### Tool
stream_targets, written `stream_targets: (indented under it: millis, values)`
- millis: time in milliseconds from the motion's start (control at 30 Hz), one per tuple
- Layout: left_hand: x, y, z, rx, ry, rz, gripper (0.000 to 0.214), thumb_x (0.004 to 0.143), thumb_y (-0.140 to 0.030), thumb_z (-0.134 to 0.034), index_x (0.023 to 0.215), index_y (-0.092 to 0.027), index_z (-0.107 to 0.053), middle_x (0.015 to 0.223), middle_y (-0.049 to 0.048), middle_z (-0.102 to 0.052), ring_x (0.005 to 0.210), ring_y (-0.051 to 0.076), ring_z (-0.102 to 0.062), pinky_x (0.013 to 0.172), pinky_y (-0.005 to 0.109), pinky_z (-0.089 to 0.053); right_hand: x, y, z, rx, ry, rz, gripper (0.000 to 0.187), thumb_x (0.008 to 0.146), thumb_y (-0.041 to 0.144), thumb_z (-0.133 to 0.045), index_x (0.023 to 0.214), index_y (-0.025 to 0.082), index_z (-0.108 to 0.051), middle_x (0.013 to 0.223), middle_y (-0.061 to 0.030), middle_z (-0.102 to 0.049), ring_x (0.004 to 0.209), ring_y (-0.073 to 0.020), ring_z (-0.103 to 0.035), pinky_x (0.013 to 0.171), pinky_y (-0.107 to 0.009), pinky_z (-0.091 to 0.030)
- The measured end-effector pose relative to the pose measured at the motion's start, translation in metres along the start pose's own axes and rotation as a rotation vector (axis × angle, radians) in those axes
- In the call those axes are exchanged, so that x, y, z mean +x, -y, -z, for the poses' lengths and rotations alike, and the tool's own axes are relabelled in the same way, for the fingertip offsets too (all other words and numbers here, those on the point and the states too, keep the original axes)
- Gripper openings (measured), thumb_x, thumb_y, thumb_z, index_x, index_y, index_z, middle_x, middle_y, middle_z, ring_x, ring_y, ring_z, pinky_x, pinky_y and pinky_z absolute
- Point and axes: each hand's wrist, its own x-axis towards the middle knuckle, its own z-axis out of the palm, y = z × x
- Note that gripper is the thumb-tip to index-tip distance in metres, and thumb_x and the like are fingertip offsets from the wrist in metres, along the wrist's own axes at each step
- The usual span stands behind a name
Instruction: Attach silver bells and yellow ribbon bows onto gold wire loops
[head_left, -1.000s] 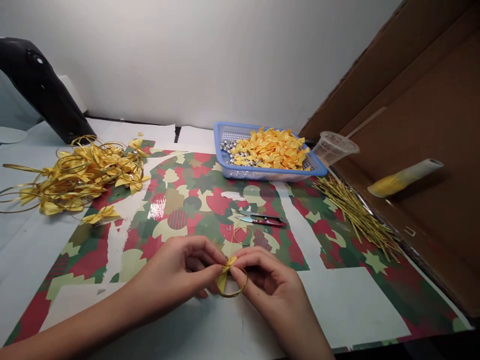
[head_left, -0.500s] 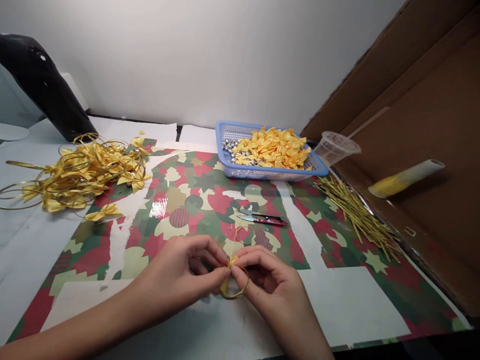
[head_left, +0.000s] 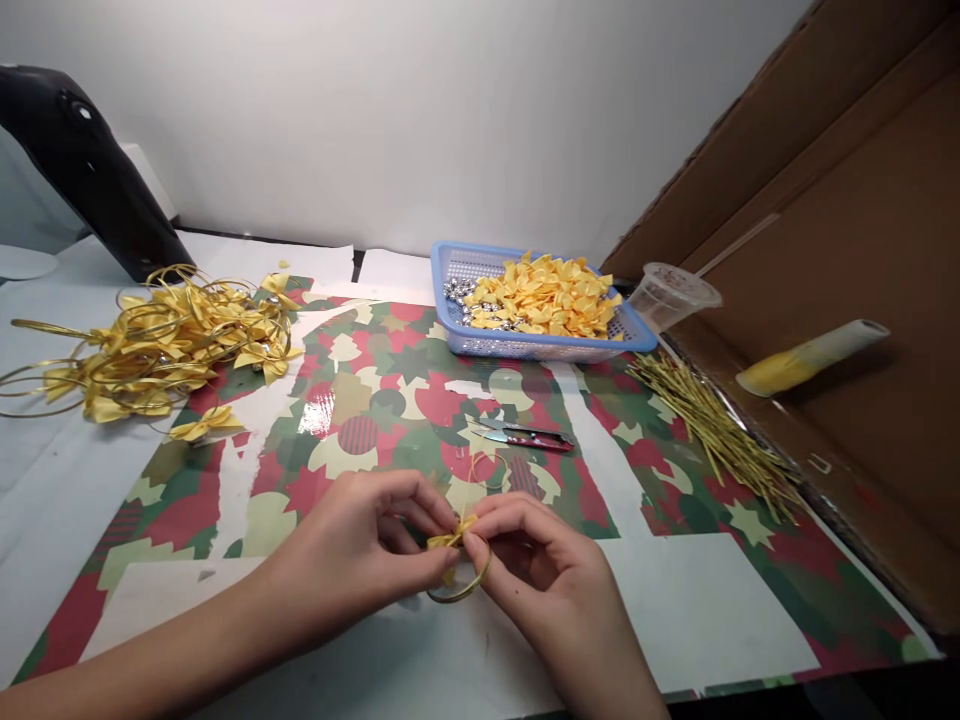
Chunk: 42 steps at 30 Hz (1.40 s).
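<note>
A pale grey tabletop [head_left: 67, 480] runs back to a white wall [head_left: 412, 120]. A brown cardboard panel [head_left: 825, 200] rises along the right side, and a curved black object [head_left: 90, 170] stands in the far left corner. Across the table lies a sheet of red, green and cream camouflage-print paper [head_left: 420, 365].

At the far centre, a blue plastic mesh basket [head_left: 525, 350] holds a pile of yellow satin bows [head_left: 544, 298] beside small silver beads [head_left: 456, 292]. To its right are a clear plastic cup [head_left: 670, 296] and a bundle of thin gold-yellow wire stems [head_left: 712, 430], with a yellow-and-white tube [head_left: 810, 358] on the cardboard beyond. A tangled heap of gold wire loops with yellow bows [head_left: 165, 345] lies at the left. Red-handled thread snips [head_left: 521, 437] and a loose gold wire loop [head_left: 487, 470] sit just beyond the hands.

Near the centre, the left hand [head_left: 360, 535] and right hand [head_left: 555, 590] are both half curled, each pinching a small yellow satin bow [head_left: 452, 535] between thumb and forefinger. The bow's long axis runs roughly left to right, rising slightly to the right. Below it, a gold wire ring [head_left: 459, 590] hangs toward the near side, its oval also widest from left to right.
</note>
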Motion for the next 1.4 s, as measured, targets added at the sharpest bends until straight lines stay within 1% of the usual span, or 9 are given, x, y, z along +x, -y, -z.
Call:
stream_targets:
  millis: [633, 733, 833, 900, 967, 1033, 1100, 1233, 1400]
  values:
    - [0.0, -0.003, 0.001, -0.058, 0.012, 0.046, 0.019, 0.071, -0.024, -0.068, 0.074, -0.018, -0.05, 0.058, -0.0038, -0.06, 0.052, 0.011, -0.056, 0.045, 0.018, -0.045, -0.001, 0.013, 0.004, 0.036, 0.009, -0.02, 0.008, 0.079, 0.026, -0.066, 0.074, 0.02, -0.064, 0.081, -0.0032, -0.065, 0.079, -0.0177, -0.065, 0.071, -0.026, -0.056]
    - [0.0, -0.004, 0.001, -0.043, 0.001, 0.045, 0.016, 0.072, -0.023, -0.065, 0.074, -0.018, -0.05, 0.057, -0.0046, -0.058, 0.05, 0.01, -0.056, 0.044, 0.018, -0.045, -0.001, 0.017, 0.009, -0.044, 0.056, 0.038, 0.001, 0.08, 0.021, -0.062, 0.08, 0.021, -0.063, 0.086, -0.0036, -0.065, 0.08, -0.0172, -0.066, 0.069, -0.025, -0.056]
    - [0.0, -0.005, 0.002, -0.028, -0.002, 0.054, 0.016, 0.073, -0.022, -0.063, 0.074, -0.019, -0.048, 0.057, -0.0055, -0.057, 0.051, 0.011, -0.057, 0.043, 0.018, -0.045, 0.007, 0.02, 0.021, -0.191, 0.101, 0.147, 0.013, 0.085, 0.017, -0.053, 0.091, 0.024, -0.062, 0.104, -0.0062, -0.064, 0.099, -0.0198, -0.063, 0.069, -0.023, -0.056]
    - [0.0, -0.005, 0.003, -0.032, 0.02, 0.051, 0.018, 0.072, -0.022, -0.062, 0.071, -0.02, -0.044, 0.057, -0.0059, -0.056, 0.052, 0.011, -0.056, 0.042, 0.017, -0.044, 0.017, 0.023, 0.028, -0.298, 0.192, 0.213, 0.025, 0.087, 0.013, -0.049, 0.103, 0.026, -0.061, 0.116, -0.0058, -0.061, 0.106, -0.0198, -0.06, 0.074, -0.025, -0.056]
    - [-0.001, -0.004, 0.004, -0.041, 0.043, 0.023, 0.021, 0.072, -0.02, -0.061, 0.069, -0.02, -0.041, 0.058, -0.0062, -0.055, 0.052, 0.01, -0.055, 0.043, 0.017, -0.042, 0.028, 0.026, 0.033, -0.403, 0.374, 0.274, 0.033, 0.087, 0.01, -0.048, 0.11, 0.029, -0.062, 0.116, -0.0046, -0.062, 0.104, -0.0199, -0.06, 0.081, -0.03, -0.054]
    - [-0.001, -0.002, 0.005, -0.044, 0.054, -0.025, 0.023, 0.071, -0.018, -0.06, 0.067, -0.02, -0.038, 0.059, -0.0064, -0.054, 0.052, 0.009, -0.053, 0.043, 0.017, -0.039, 0.039, 0.03, 0.035, -0.485, 0.522, 0.321, 0.03, 0.087, 0.01, -0.05, 0.105, 0.029, -0.065, 0.103, -0.0037, -0.067, 0.094, -0.0203, -0.063, 0.079, -0.032, -0.053]
    - [-0.002, 0.001, 0.007, -0.033, 0.053, -0.072, 0.024, 0.071, -0.017, -0.06, 0.065, -0.02, -0.037, 0.059, -0.0065, -0.053, 0.052, 0.008, -0.05, 0.044, 0.017, -0.036, 0.047, 0.033, 0.037, -0.554, 0.566, 0.356, 0.024, 0.088, 0.012, -0.049, 0.092, 0.027, -0.068, 0.088, -0.0023, -0.069, 0.08, -0.0189, -0.064, 0.07, -0.029, -0.053]
    - [-0.002, 0.004, 0.009, -0.003, 0.05, -0.108, 0.025, 0.072, -0.015, -0.059, 0.064, -0.02, -0.035, 0.058, -0.0068, -0.05, 0.05, 0.007, -0.044, 0.045, 0.018, -0.032, 0.059, 0.037, 0.044, -0.673, 0.458, 0.393, 0.018, 0.087, 0.018, -0.05, 0.082, 0.024, -0.066, 0.077, -0.0014, -0.067, 0.065, -0.016, -0.062, 0.059, -0.025, -0.049]
    - [-0.004, 0.002, 0.01, 0.035, 0.044, -0.118, 0.025, 0.071, -0.015, -0.058, 0.062, -0.02, -0.035, 0.056, -0.0075, -0.045, 0.05, 0.007, -0.044, 0.044, 0.018, -0.031, 0.067, 0.043, 0.067, -0.722, 0.222, 0.507, 0.015, 0.085, 0.022, -0.054, 0.078, 0.023, -0.068, 0.076, -0.0019, -0.07, 0.065, -0.018, -0.066, 0.059, -0.028, -0.051]
